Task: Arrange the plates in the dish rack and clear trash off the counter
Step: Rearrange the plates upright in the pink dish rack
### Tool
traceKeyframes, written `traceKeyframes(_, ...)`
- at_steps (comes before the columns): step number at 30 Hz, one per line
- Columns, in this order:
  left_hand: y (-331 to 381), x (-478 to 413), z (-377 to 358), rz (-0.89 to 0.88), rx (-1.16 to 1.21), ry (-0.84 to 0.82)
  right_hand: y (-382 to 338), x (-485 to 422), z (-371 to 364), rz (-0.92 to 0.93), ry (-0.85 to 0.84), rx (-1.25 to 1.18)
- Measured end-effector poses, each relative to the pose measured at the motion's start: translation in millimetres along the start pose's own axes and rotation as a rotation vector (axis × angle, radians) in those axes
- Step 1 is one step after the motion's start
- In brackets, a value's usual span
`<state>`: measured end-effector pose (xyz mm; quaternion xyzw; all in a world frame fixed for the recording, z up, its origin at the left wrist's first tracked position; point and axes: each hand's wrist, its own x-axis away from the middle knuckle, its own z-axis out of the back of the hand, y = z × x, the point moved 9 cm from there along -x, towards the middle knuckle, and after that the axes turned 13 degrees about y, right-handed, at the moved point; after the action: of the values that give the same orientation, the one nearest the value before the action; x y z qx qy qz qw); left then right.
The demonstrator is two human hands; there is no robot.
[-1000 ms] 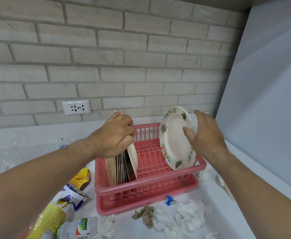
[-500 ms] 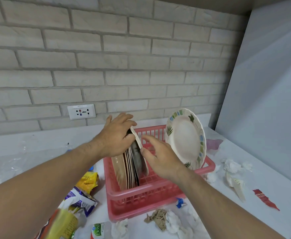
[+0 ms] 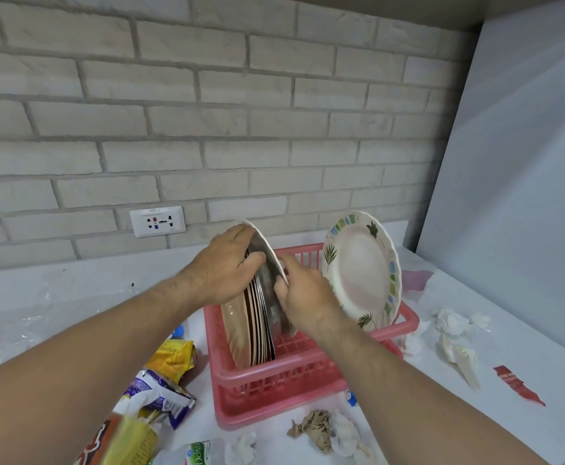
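Note:
A pink dish rack [image 3: 281, 377] stands on the white counter. Several plates [image 3: 254, 327] stand on edge as a stack at its left end. My left hand [image 3: 222, 270] grips the top of that stack. My right hand [image 3: 302, 297] holds the rightmost plate of the stack [image 3: 266, 255], a white-rimmed one tilted right and peeled away from the others. A white plate with leaf and square patterns [image 3: 363, 273] leans upright at the rack's right end, apart from both hands.
Snack wrappers [image 3: 170, 384] and a yellow packet [image 3: 130, 441] lie left of the rack. Crumpled tissues [image 3: 344, 434] and brown paper [image 3: 314, 427] lie in front. More tissues [image 3: 452, 323] and a red wrapper strip [image 3: 515, 384] lie to the right. A grey panel [image 3: 522, 196] stands at right.
My right hand left the patterned plate, which now leans at the rack's right end, and moved left to the stack, taking hold of its rightmost plate. My left hand stayed on the stack.

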<state>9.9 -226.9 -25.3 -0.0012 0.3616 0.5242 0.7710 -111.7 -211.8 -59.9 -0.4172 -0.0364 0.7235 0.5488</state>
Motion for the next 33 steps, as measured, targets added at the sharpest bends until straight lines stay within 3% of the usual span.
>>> traceKeyframes(4,-1.0,6.4,6.7,-0.062,-0.004,0.022,1.2,0.4,-7.2,-0.029,-0.091,-0.07)
traceKeyframes(10,-11.4,9.3,9.5,-0.079,-0.012,0.06,-13.1,-7.0,2.2,0.078,-0.151,0.186)
traceKeyframes(15,-8.6,8.9,10.4,-0.112,-0.057,0.118,-18.4,-30.4,79.8,0.171,0.008,0.339)
traceKeyframes(19,-8.5,8.7,9.2,-0.109,-0.065,0.136,16.7,-47.2,127.7,0.027,0.13,0.43)
traceKeyframes(24,-5.7,8.0,8.7,-0.117,-0.074,0.143,56.2,-29.2,116.1,-0.115,0.074,0.482)
traceKeyframes(33,-3.5,8.0,7.9,-0.12,-0.067,0.156,80.5,-21.5,80.8,-0.161,-0.032,0.473)
